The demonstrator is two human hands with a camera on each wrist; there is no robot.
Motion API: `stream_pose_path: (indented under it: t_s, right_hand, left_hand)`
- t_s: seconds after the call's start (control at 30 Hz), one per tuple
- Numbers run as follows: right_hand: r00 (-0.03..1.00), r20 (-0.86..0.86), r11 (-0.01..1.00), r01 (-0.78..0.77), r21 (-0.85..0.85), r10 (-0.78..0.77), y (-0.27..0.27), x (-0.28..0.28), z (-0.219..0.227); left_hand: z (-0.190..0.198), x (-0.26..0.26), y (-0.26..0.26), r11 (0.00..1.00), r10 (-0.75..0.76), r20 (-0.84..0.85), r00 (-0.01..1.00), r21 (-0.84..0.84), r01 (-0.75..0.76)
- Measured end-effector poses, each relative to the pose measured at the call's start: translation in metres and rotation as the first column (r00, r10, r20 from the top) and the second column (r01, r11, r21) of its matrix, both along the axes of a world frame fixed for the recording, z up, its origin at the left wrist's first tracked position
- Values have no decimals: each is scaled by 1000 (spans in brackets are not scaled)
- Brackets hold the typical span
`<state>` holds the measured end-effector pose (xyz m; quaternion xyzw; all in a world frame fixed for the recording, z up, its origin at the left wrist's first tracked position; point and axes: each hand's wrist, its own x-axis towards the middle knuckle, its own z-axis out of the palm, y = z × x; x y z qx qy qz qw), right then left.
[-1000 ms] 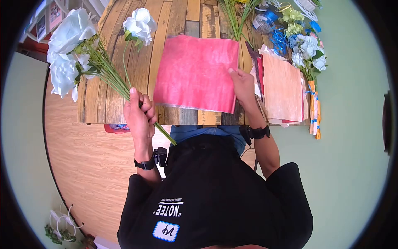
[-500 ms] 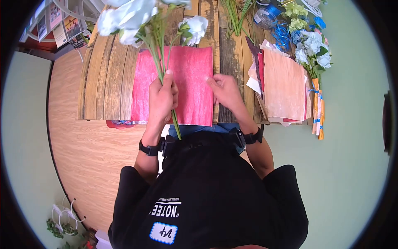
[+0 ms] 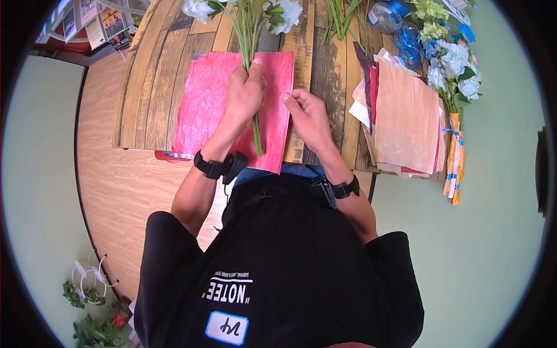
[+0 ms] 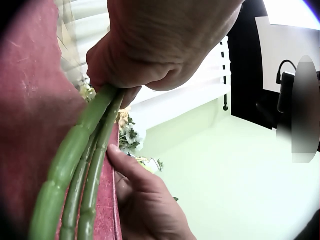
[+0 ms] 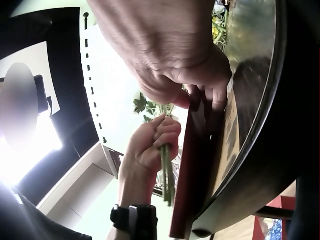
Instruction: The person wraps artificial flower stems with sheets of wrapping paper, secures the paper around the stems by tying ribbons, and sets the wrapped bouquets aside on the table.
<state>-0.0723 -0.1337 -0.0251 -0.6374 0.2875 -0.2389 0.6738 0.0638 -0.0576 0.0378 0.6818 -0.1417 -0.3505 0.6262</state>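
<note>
In the head view my left hand (image 3: 246,90) grips a bunch of green flower stems (image 3: 257,136) topped by pale blue-white artificial flowers (image 3: 284,16), partly cut off at the top edge. The stems lie over a pink sheet of wrapping paper (image 3: 203,98) at the table's front. My right hand (image 3: 310,119) pinches the paper's right edge between thumb and fingers. The left wrist view shows the thick jointed stems (image 4: 65,160) running down from the fist, the pink paper (image 4: 30,100) beside them. In the right wrist view the paper's edge stands raised from the table under the right fingers.
Stacked wrapping sheets (image 3: 406,122) lie on the right of the wooden table (image 3: 151,104). Beyond them is a finished-looking bouquet (image 3: 455,75) with a wrapped handle (image 3: 454,168). Blue ribbon (image 3: 409,46), a clear spool (image 3: 384,17) and loose stems (image 3: 342,23) are at the back right.
My left hand has brought the flower bunch from the left side rightward over the pink paper. The paper has shifted left, and my right hand has moved left with its right edge.
</note>
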Motion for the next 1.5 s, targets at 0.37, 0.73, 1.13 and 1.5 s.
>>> stream_pose_path:
  t_s: [0.37,0.73,1.13,1.5]
  right_hand:
    - [994,23,950,-109,294,107,6,0,17]
    - [995,-4,811,-79,579,100,-6,38,1]
    - [913,319,690,-58,722,-256,48,51,14]
    - [964,205,841,31,541,-168,27,63,6]
  left_hand:
    - [-24,-13,0,953,-165,478,863,302,16]
    - [-14,-15,13,955,-206,576,791,296,33]
    - [-6,-20,19,900,-341,619,707,431,57]
    - [-26,-19,21,840,-474,713,517,543,20]
